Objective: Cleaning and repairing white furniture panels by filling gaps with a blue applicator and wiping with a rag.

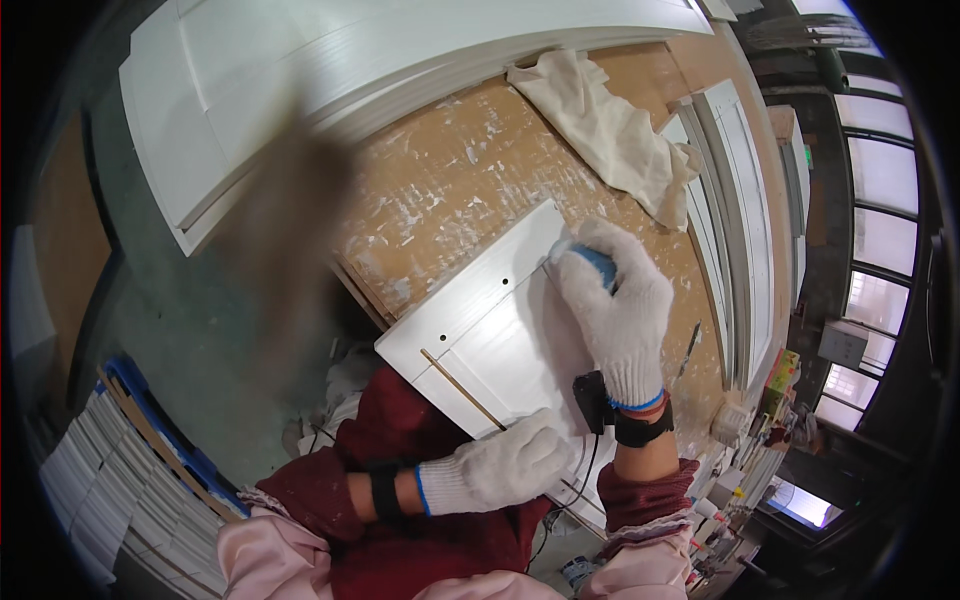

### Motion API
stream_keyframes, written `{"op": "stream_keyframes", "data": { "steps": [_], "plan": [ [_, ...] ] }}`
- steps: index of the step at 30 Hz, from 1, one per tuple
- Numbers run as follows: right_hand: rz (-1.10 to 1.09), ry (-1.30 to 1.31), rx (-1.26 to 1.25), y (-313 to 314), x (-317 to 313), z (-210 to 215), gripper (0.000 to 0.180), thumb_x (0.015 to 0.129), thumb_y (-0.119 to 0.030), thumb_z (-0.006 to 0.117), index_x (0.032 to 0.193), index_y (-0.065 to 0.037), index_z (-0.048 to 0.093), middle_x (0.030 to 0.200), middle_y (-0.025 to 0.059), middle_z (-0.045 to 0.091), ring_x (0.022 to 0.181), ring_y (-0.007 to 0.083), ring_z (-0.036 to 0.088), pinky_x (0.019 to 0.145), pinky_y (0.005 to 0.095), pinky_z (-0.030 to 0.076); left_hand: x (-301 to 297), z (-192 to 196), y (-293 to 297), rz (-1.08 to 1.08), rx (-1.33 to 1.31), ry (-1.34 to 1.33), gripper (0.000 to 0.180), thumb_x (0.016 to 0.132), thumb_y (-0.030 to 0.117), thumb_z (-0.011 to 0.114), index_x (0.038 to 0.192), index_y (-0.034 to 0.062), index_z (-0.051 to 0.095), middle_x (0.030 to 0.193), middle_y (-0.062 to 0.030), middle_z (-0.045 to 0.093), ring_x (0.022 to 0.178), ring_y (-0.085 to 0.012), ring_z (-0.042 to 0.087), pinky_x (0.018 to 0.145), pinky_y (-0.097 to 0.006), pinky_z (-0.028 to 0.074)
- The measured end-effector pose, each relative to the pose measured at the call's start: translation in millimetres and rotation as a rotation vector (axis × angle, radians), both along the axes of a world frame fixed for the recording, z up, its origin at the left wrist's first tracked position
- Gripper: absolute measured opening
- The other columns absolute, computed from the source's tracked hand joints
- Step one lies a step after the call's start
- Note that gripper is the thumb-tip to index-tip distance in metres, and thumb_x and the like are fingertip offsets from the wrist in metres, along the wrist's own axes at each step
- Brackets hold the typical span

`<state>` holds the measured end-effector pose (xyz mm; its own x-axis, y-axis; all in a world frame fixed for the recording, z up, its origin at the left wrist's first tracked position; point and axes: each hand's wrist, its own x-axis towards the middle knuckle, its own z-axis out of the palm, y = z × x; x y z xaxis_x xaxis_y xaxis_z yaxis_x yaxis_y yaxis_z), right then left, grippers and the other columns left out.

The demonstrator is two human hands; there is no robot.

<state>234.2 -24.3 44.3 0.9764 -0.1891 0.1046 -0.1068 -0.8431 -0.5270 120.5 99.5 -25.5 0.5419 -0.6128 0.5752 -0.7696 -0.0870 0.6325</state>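
Observation:
A white cabinet door panel (480, 340) with a recessed middle and two small dark holes lies tilted across the near edge of the worktable. My right hand (620, 300), in a white knit glove, grips a blue pad (596, 262) and presses it near the panel's far corner. My left hand (510, 465), gloved the same way, rests closed on the panel's near part. A thin brown stick (460, 388) runs out from under its fingers along the panel. The glove hides how the fingers hold it.
Large white panels (400, 50) are stacked at the table's far side. A cream cloth (610, 130) lies on the paint-flecked tabletop (430, 170). More white panels (735, 230) stand at the right. A blurred brown shape (290, 230) covers part of the left. Stacked white boards (150, 490) sit lower left.

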Motion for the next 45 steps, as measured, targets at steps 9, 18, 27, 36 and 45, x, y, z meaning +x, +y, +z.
{"op": "stream_keyframes", "data": {
  "steps": [9, 18, 27, 36, 45],
  "plan": [
    [0.062, 0.042, -0.092, 4.6, -6.1, -3.3, 0.023, 0.081, -0.017, 0.071, 0.1, -0.005, 0.068, 0.092, 0.0153, 0.069, 0.084, 0.0286, 0.069, 0.078, 0.0348, 0.054, 2.0, 0.5, 2.2, -0.001, 0.001, -0.042, 0.015, 0.067, 0.014, 0.064, 0.076, 0.0083, 0.053, 0.075, -0.0021, 0.043, 0.074, -0.0177, 0.049, 0.073, -0.03, 0.047],
    [0.066, 0.183, 0.048, 4.1, -4.2, 4.7, 0.029, 0.08, -0.018, 0.072, 0.105, -0.003, 0.069, 0.094, 0.0142, 0.071, 0.084, 0.0245, 0.07, 0.079, 0.0318, 0.054, 6.2, 3.4, 3.3, -0.006, 0.016, -0.08, 0.015, 0.068, 0.013, 0.065, 0.077, 0.0085, 0.054, 0.075, -0.0026, 0.043, 0.073, -0.0182, 0.049, 0.073, -0.029, 0.048],
    [0.014, 0.005, 0.02, -15.9, 33.7, -2.1, 0.03, 0.081, -0.02, 0.073, 0.104, 0.0, 0.07, 0.094, 0.0146, 0.071, 0.085, 0.0201, 0.069, 0.08, 0.0302, 0.053, 1.0, 2.6, 6.1, 0.007, 0.02, -0.039, 0.013, 0.068, 0.013, 0.064, 0.079, 0.0069, 0.058, 0.076, -0.0029, 0.046, 0.076, -0.0181, 0.053, 0.093, -0.036, 0.05],
    [-0.011, 0.076, 0.051, -16.7, 42.4, -8.0, 0.029, 0.082, -0.02, 0.071, 0.106, -0.003, 0.07, 0.092, 0.015, 0.071, 0.084, 0.0234, 0.07, 0.08, 0.0314, 0.053, -2.6, -1.2, 5.7, -0.06, 0.105, -0.112, 0.014, 0.073, 0.014, 0.059, 0.083, 0.0048, 0.061, 0.083, -0.0043, 0.051, 0.082, -0.0197, 0.055, 0.103, -0.039, 0.045],
    [0.049, -0.038, -0.045, -14.0, 43.5, -9.5, 0.026, 0.082, -0.017, 0.071, 0.104, -0.004, 0.069, 0.09, 0.0142, 0.07, 0.081, 0.025, 0.069, 0.078, 0.0313, 0.053, -0.9, -0.8, 3.6, -0.01, 0.047, -0.081, 0.01, 0.068, 0.013, 0.061, 0.075, 0.0062, 0.06, 0.078, -0.004, 0.049, 0.077, -0.0192, 0.055, 0.096, -0.037, 0.05]
  ]
}}
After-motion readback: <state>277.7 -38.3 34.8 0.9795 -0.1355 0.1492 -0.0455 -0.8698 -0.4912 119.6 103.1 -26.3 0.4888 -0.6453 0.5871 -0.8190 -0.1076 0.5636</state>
